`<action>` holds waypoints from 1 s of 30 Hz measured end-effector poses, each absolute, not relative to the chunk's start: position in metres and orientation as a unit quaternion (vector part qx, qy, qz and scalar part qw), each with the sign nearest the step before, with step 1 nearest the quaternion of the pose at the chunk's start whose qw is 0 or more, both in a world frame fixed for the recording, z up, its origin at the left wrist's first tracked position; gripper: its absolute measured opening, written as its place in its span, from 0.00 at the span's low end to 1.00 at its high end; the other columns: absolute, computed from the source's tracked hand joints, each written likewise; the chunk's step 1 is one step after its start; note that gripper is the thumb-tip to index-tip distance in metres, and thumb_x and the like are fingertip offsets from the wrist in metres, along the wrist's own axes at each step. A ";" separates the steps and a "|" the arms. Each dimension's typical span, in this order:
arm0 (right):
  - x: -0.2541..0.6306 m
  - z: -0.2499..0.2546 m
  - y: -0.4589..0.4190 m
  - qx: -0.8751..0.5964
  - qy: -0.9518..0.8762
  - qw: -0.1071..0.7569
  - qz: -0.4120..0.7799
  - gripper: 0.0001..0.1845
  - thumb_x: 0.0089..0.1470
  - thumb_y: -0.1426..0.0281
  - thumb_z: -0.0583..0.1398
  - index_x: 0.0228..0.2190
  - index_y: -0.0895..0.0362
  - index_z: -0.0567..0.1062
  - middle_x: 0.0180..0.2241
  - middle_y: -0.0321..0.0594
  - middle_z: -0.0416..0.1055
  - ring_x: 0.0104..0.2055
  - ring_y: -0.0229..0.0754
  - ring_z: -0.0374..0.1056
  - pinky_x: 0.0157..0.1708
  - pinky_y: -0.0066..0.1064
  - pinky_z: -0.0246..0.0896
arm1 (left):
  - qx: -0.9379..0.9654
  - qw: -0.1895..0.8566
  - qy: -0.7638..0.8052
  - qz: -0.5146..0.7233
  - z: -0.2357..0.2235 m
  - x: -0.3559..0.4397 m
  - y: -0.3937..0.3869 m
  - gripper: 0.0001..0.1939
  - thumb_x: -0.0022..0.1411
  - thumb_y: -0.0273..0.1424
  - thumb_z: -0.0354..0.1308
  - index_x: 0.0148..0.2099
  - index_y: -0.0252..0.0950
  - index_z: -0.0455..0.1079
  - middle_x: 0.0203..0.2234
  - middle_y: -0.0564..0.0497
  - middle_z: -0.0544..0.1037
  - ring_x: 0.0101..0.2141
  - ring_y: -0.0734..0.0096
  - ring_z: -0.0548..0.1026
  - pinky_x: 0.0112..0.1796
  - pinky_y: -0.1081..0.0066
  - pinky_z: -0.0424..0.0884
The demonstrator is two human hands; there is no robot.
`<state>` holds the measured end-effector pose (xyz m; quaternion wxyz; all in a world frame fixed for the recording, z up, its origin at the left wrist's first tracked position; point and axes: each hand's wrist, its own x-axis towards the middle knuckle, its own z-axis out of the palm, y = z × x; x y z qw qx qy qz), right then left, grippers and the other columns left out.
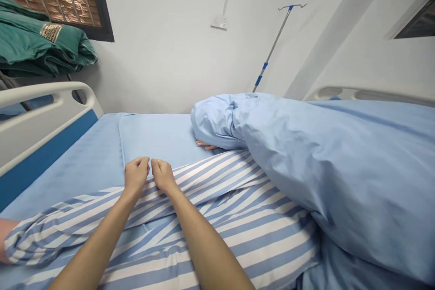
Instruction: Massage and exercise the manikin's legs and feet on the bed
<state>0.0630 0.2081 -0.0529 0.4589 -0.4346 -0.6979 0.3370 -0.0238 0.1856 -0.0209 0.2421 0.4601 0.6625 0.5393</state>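
Striped gown [217,240] lying across the bed [78,167], its sleeve wrapping a bare arm [5,240] at the lower left. Left hand [136,176] and right hand [163,175] working side by side, nearly touching, knuckles up, fingers curling narrowly onto the gown's upper edge and seemingly gripping it, wrists staying straight. Blue quilt [322,163] bulking over the right side, with a bare hand or foot [205,145], hard to tell which, poking out beneath. White bed rail [41,108] running along the left, drip pole [275,45] standing beyond.
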 end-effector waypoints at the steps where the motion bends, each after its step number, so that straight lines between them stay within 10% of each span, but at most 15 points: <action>1: 0.064 -0.053 0.210 -0.426 -0.675 0.475 0.371 0.23 0.58 0.62 0.44 0.15 0.56 0.59 0.15 0.31 0.56 0.20 0.33 0.53 0.23 0.25 0.46 | 0.441 0.262 0.635 0.577 -0.018 -0.017 0.189 0.15 0.50 0.35 0.48 0.15 0.37 0.52 0.10 0.59 0.55 0.17 0.78 0.55 0.21 0.74 0.53; 9: 0.071 -0.053 0.224 -0.397 -0.505 0.567 0.516 0.19 0.53 0.62 0.50 0.15 0.55 0.55 0.13 0.28 0.49 0.18 0.31 0.47 0.19 0.25 0.46 | 0.499 0.139 0.702 0.489 -0.048 0.012 0.192 0.16 0.54 0.35 0.44 0.17 0.37 0.55 0.12 0.57 0.58 0.19 0.77 0.56 0.23 0.74 0.50; 30: 0.114 -0.010 0.225 -0.457 -0.780 0.387 0.180 0.21 0.60 0.63 0.43 0.20 0.56 0.63 0.19 0.32 0.60 0.23 0.33 0.56 0.26 0.25 0.46 | 0.528 0.107 0.730 0.420 -0.051 0.012 0.189 0.18 0.56 0.36 0.43 0.16 0.36 0.53 0.13 0.56 0.58 0.19 0.77 0.55 0.24 0.73 0.48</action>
